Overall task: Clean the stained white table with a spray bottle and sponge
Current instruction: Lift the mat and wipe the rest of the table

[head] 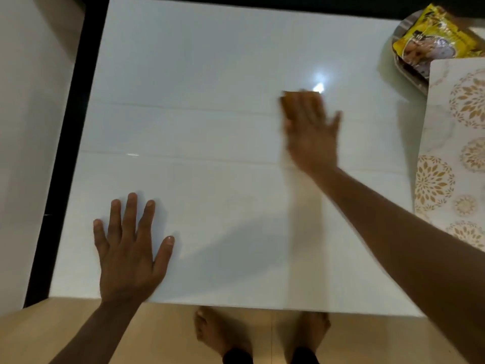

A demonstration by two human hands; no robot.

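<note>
Sponge pressed under flat right hand (blurred, probably mid-wipe), far across surface; left hand splayed flat, nearer edge.

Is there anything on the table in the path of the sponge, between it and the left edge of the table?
Nothing visible. The right hand presses the sponge flat; the white table to its left is bare. The left hand rests nearer the front edge, below that path.

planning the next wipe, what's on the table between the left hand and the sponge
Nothing: in the head view only bare table lies between the left hand and the sponge.
</note>
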